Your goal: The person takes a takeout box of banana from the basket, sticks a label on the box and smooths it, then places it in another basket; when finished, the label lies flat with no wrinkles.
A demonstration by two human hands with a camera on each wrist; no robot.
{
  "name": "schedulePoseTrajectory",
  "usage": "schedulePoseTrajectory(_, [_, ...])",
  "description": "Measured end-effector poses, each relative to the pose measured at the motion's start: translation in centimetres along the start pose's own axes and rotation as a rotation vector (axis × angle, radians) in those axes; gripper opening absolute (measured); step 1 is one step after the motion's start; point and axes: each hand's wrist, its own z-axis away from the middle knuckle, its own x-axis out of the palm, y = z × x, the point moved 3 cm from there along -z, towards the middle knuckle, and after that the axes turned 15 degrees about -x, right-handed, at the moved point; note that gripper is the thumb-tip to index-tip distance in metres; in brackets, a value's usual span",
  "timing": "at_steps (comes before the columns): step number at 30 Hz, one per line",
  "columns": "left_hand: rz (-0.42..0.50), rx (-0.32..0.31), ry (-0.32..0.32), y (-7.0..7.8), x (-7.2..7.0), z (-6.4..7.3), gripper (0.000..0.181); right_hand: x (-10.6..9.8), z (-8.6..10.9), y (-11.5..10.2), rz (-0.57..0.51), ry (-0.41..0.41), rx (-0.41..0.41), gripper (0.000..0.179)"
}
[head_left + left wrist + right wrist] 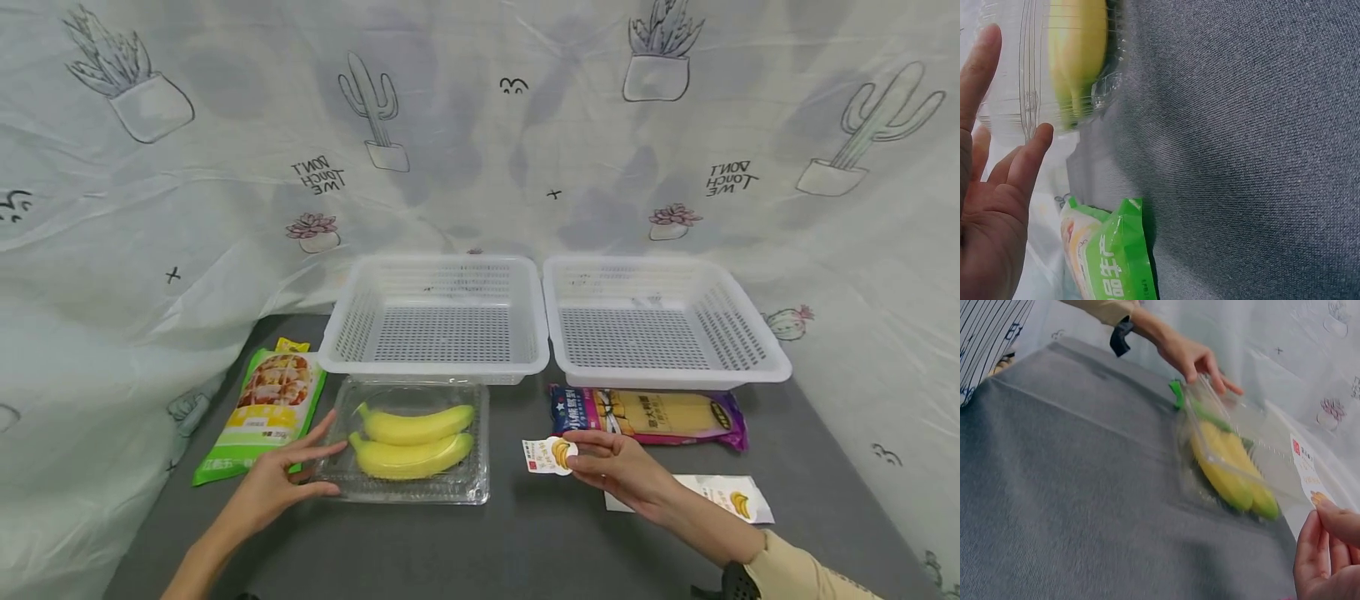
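Note:
A clear plastic clamshell box (480,492) with two yellow bananas (412,457) inside lies in the middle-left of the grey table. My left hand (270,483) is at the box's left side, its fingers spread and nearly straight against the edge; the left wrist view shows the fingertips (1042,132) right at the clear rim. Between thumb and fingers my right hand (622,471) pinches a small white sticker (537,457) with a banana picture, held up to the right of the box. Under the right forearm lies a white backing sheet (708,483) bearing another banana sticker (741,504).
Two white plastic baskets (435,367) (675,377) stand side by side along the back. A green and white food bag (262,408) lies left of the box, a yellow packet (291,345) behind it. A purple-ended pasta pack (652,414) lies before the right basket.

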Motion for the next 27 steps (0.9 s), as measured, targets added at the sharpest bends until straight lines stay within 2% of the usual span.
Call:
schedulePoseTrajectory(5, [-0.007,-0.021,-0.012,0.1,0.3,-0.2,0.058,1.0,-0.5,0.0,-0.047,0.02,0.011,0.035])
schedulePoseTrajectory(12, [-0.046,-0.029,0.022,0.2,0.5,0.1,0.058,2.9,-2.0,-0.1,0.005,0.04,-0.01,0.047])
schedulePoseTrajectory(18, [-0.076,-0.036,0.036,0.3,0.4,0.2,0.058,4.2,-3.2,-0.1,0.029,0.061,-0.013,0.042])
schedulePoseTrajectory(27, [-0.059,-0.028,0.033,0.1,0.2,0.2,0.058,5.5,-4.9,-0.3,0.097,0.015,-0.062,0.04])
